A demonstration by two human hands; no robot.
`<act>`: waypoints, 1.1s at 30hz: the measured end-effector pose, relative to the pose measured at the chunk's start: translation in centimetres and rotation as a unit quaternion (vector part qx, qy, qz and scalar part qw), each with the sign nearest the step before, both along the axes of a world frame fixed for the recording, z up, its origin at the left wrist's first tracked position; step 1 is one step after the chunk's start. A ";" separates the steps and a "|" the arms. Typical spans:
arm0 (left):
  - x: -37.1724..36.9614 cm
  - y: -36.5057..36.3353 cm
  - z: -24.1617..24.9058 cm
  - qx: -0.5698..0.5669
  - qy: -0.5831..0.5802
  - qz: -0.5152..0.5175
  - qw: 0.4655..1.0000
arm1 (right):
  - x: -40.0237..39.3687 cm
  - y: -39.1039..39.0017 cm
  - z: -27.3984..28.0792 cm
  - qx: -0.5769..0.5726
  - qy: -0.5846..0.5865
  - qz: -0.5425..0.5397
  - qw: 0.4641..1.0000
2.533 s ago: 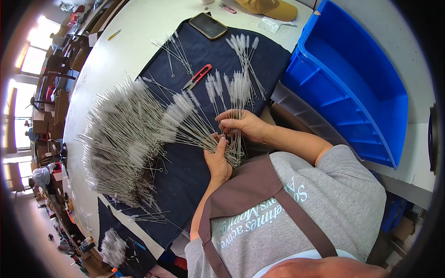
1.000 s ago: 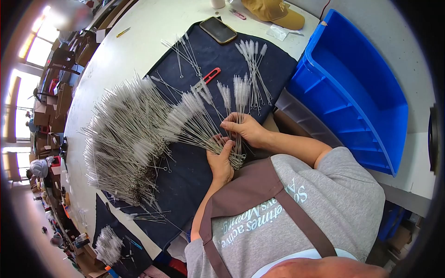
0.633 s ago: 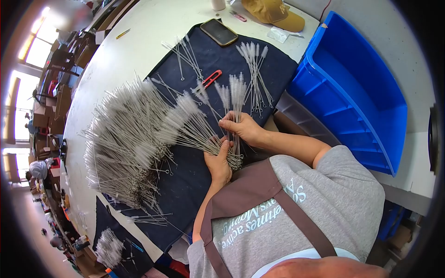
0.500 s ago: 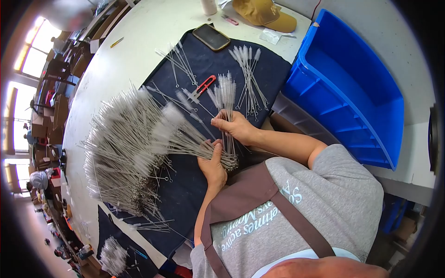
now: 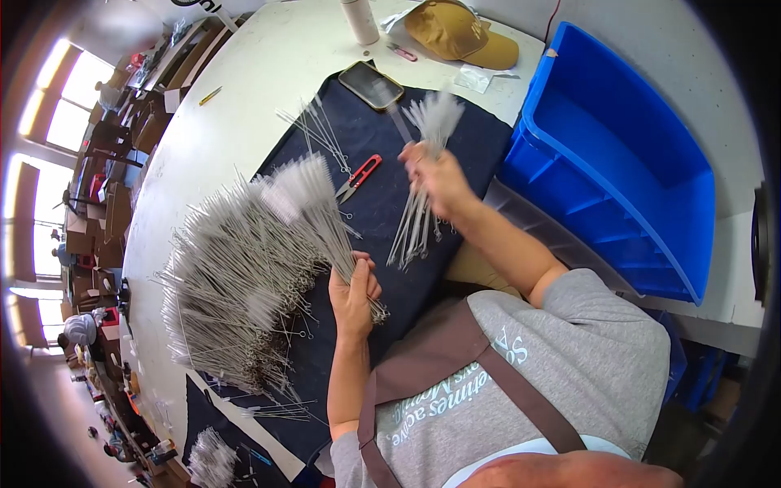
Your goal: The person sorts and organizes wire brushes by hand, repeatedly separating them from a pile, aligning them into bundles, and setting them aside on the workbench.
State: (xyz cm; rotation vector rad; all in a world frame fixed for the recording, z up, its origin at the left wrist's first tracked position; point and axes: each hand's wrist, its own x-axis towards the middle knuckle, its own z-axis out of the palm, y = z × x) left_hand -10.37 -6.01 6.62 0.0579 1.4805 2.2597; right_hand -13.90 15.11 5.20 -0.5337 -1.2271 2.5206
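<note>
My left hand (image 5: pixel 353 297) is closed round the wire stems of a thick bundle of straw brushes (image 5: pixel 305 191), white bristle heads pointing up and away from me. To the right, my right hand (image 5: pixel 439 180) is closed on another bunch of straw brushes (image 5: pixel 435 118), over the dark cloth. Looped wire ends fan out below that hand, and motion blurs its brush heads. One blurred brush sticks out separately toward the phone. Beside my left hand lies a large heap of straw brushes (image 5: pixel 232 268). Red-handled thread snips (image 5: pixel 359 177) lie between the hands.
Several loose brushes (image 5: pixel 319 134) lie on the dark cloth (image 5: pixel 390 281) near a phone (image 5: pixel 371 84). Farther back on the white table are a cap (image 5: pixel 460 34) and a bottle (image 5: pixel 360 22). A blue bin (image 5: pixel 618 163) stands at right. Another brush pile (image 5: pixel 213 457) is lower left.
My right hand has moved up and right with its brushes to where a bunch lay on the cloth. My left hand has drawn down and left, its bundle now more upright.
</note>
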 end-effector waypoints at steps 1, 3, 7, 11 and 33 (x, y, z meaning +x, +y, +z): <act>0.1 -0.1 -0.3 0.016 0.000 0.017 1.000 | -0.2 1.6 0.0 0.028 0.002 0.002 1.000; -0.9 0.2 -0.2 0.001 0.001 0.079 0.997 | 0.5 1.6 0.9 0.107 -0.012 0.097 0.989; -4.6 3.4 1.0 0.014 0.014 0.096 0.995 | 3.0 -3.2 0.0 0.168 -0.039 0.273 0.947; -7.0 5.1 0.9 -0.048 0.042 0.129 0.990 | 2.9 -3.4 -0.2 0.117 -0.047 0.285 0.950; -6.3 3.7 0.2 -0.018 -0.084 -0.020 0.996 | -0.5 9.7 -1.7 0.103 -0.056 0.041 0.992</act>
